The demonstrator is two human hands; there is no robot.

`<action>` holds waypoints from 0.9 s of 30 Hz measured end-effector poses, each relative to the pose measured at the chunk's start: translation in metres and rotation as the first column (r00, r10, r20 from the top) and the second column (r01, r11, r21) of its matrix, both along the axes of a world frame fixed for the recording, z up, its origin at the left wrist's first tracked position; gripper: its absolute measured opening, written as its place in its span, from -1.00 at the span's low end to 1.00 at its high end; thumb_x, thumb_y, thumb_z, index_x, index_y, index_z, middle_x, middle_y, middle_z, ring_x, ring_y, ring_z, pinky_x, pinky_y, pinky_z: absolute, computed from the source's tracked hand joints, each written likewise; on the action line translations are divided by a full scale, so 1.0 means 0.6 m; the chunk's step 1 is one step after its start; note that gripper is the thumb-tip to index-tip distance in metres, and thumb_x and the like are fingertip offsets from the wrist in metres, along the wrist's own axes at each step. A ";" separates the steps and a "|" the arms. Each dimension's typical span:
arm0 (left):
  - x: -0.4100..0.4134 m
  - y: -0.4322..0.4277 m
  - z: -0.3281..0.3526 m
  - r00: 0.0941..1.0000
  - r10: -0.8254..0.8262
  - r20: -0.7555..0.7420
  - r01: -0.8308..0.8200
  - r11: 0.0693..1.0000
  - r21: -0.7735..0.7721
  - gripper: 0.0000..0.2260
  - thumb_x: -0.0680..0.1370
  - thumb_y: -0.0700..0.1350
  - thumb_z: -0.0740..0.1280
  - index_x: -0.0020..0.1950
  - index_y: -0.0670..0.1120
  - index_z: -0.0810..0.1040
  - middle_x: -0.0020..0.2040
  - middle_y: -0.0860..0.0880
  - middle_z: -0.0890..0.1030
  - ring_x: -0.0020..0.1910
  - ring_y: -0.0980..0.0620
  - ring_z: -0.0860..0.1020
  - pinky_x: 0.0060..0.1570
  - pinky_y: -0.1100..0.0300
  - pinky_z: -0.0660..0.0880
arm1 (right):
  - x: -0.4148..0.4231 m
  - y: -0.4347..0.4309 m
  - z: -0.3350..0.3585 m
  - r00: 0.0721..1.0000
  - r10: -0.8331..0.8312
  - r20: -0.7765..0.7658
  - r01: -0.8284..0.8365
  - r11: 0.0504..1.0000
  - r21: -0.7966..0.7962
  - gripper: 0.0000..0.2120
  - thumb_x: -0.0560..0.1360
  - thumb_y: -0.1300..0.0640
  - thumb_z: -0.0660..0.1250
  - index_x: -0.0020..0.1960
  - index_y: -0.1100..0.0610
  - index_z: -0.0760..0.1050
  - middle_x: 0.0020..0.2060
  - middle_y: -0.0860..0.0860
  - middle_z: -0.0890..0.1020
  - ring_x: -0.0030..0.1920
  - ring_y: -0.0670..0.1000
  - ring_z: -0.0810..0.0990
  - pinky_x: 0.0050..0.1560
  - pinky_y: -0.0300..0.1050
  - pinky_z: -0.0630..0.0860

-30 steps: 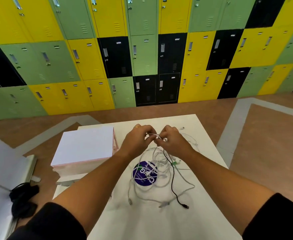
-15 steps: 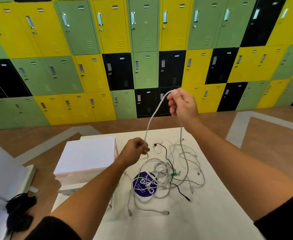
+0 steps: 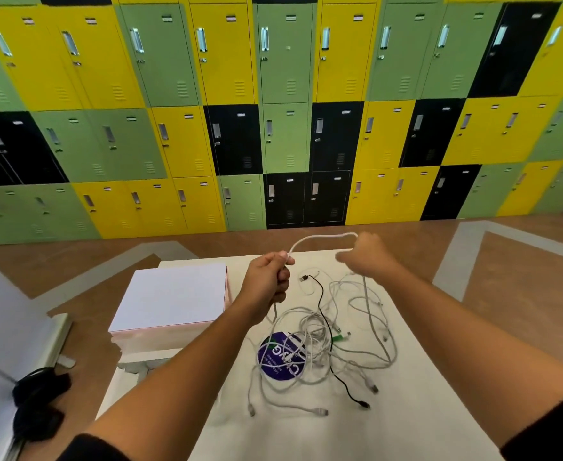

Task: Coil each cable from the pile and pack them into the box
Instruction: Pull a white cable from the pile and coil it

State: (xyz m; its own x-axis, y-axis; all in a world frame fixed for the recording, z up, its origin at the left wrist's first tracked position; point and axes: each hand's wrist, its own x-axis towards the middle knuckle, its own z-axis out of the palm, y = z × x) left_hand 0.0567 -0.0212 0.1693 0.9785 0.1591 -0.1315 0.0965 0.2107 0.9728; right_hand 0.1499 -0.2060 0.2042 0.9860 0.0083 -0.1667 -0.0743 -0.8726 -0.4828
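A tangled pile of white cables [image 3: 310, 347] with one black cable [image 3: 323, 314] lies on the white table [image 3: 406, 410]. My left hand [image 3: 268, 281] grips one end of a white cable [image 3: 320, 238] in a fist above the table. That cable arcs up and over to my right hand [image 3: 366, 257], which holds it further along; its fingers are blurred. From the right hand the cable drops back into the pile. A closed white box [image 3: 173, 296] with a pink base sits on the table's left side, beside my left hand.
A round purple sticker [image 3: 278, 362] lies under the cables. A green connector [image 3: 338, 337] pokes out of the pile. Black headphones [image 3: 37, 404] hang at the lower left by a white surface. Coloured lockers [image 3: 283, 111] fill the back wall across a brown floor.
My right hand has come down from high above the table to about the level of my left hand. The lifted cable now spans a short arc between them.
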 end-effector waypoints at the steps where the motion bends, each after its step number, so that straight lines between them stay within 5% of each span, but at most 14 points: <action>1: -0.001 -0.001 -0.005 1.000 0.003 -0.013 -0.003 1.000 0.029 -0.77 0.70 -0.08 0.17 -0.03 -0.16 0.53 -0.43 0.02 0.33 -0.51 0.12 0.21 -0.53 0.28 0.16 | -0.012 0.003 -0.007 0.999 0.007 0.035 -0.003 0.994 -0.105 -0.24 0.48 -0.05 0.44 0.53 0.19 0.19 0.44 0.19 0.34 0.39 0.23 0.38 0.26 0.16 0.46; 3: -0.005 -0.003 -0.013 0.999 -0.007 -0.031 0.009 0.998 0.067 -0.76 0.69 -0.10 0.19 -0.03 -0.18 0.57 -0.43 0.03 0.31 -0.50 0.12 0.21 -0.52 0.28 0.15 | -0.033 0.012 -0.016 0.974 0.131 0.185 -0.087 0.970 -0.226 -0.03 0.48 -0.06 0.46 0.62 0.11 -0.11 0.60 0.10 0.02 0.57 0.25 0.04 0.45 0.24 0.23; 4: -0.007 -0.004 -0.016 0.999 -0.018 -0.035 0.021 0.996 0.082 -0.76 0.69 -0.11 0.21 -0.03 -0.19 0.60 -0.43 0.03 0.30 -0.50 0.12 0.21 -0.51 0.28 0.15 | -0.039 0.017 -0.021 0.943 0.239 0.231 -0.182 0.953 -0.241 -0.03 0.48 -0.05 0.46 0.63 0.06 -0.11 0.61 0.08 0.00 0.59 0.22 -0.02 0.49 0.24 0.19; 7: -0.012 -0.009 -0.020 0.997 -0.066 -0.025 0.069 0.993 0.099 -0.75 0.68 -0.12 0.24 -0.06 -0.23 0.62 -0.43 0.04 0.27 -0.47 0.09 0.19 -0.49 0.27 0.14 | -0.052 0.033 -0.028 0.827 0.535 0.173 -0.520 0.844 -0.130 -0.49 0.54 0.02 0.41 0.46 -0.04 0.39 0.44 0.02 0.42 0.45 0.10 0.33 0.32 0.11 0.43; 9: -0.016 -0.009 -0.022 0.996 -0.087 -0.013 0.088 0.994 0.061 -0.75 0.67 -0.11 0.25 -0.05 -0.26 0.59 -0.42 0.03 0.26 -0.46 0.08 0.19 -0.51 0.27 0.16 | -0.065 0.045 -0.025 0.801 0.590 0.102 -0.591 0.806 -0.028 -0.87 0.61 0.01 0.31 0.07 0.02 0.60 0.02 0.02 0.66 0.01 0.01 0.58 -0.10 -0.13 0.49; 13: -0.033 0.003 -0.034 0.994 -0.108 -0.021 0.108 0.994 -0.001 -0.73 0.67 -0.03 0.26 -0.08 -0.20 0.58 -0.41 0.00 0.32 -0.46 0.07 0.31 -0.42 0.20 0.32 | -0.071 0.048 -0.014 0.853 0.505 0.133 -0.522 0.822 0.230 -0.76 0.62 0.09 0.27 -0.13 0.14 0.63 -0.40 -0.04 0.57 -0.36 -0.05 0.51 -0.31 -0.17 0.42; 18: -0.058 0.014 -0.053 0.992 -0.126 -0.019 0.127 0.978 0.167 -0.70 0.66 -0.01 0.25 -0.17 -0.17 0.55 -0.42 -0.02 0.42 -0.38 -0.02 0.48 -0.26 0.18 0.44 | -0.067 0.049 0.000 0.929 0.301 0.213 -0.367 0.818 0.443 -0.77 0.61 0.16 0.25 -0.07 0.17 0.66 -0.39 -0.15 0.48 -0.39 -0.19 0.44 -0.32 -0.21 0.34; 21: -0.060 0.016 -0.053 0.991 -0.131 -0.042 0.137 0.955 0.262 -0.70 0.66 0.01 0.25 -0.16 -0.13 0.56 -0.37 -0.03 0.51 -0.32 0.01 0.57 -0.08 0.05 0.45 | -0.066 0.053 -0.005 0.968 0.133 0.212 -0.235 0.776 0.585 -0.75 0.61 0.17 0.23 -0.12 0.17 0.65 -0.39 -0.07 0.46 -0.38 -0.09 0.38 -0.35 -0.18 0.28; 24: -0.061 0.019 -0.052 0.991 -0.119 -0.062 0.123 0.989 0.077 -0.71 0.68 -0.01 0.21 -0.14 -0.14 0.52 -0.41 -0.02 0.32 -0.46 0.05 0.33 -0.26 0.09 0.51 | -0.059 0.044 -0.011 0.992 0.080 0.099 -0.125 0.759 0.639 -0.80 0.56 0.17 0.28 -0.18 0.16 0.62 -0.42 -0.01 0.36 -0.46 -0.06 0.27 -0.44 -0.19 0.19; 27: -0.060 0.025 -0.053 0.996 -0.060 -0.062 0.058 0.998 -0.030 -0.71 0.69 0.04 0.19 -0.10 -0.12 0.48 -0.40 0.01 0.16 -0.46 0.08 0.09 -0.50 0.28 0.15 | -0.059 0.022 -0.019 0.979 0.195 -0.058 -0.114 0.761 0.638 -0.86 0.50 0.13 0.39 -0.12 0.20 0.63 -0.45 -0.01 0.31 -0.49 -0.05 0.21 -0.46 -0.21 0.14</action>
State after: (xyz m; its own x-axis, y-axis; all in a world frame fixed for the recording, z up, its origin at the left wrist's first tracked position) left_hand 0.0209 -0.0063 0.1373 0.9758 0.0965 -0.1964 0.1701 0.2303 0.9582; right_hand 0.1143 -0.1928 0.1930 0.9362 0.3018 -0.1803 -0.0551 -0.3805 -0.9231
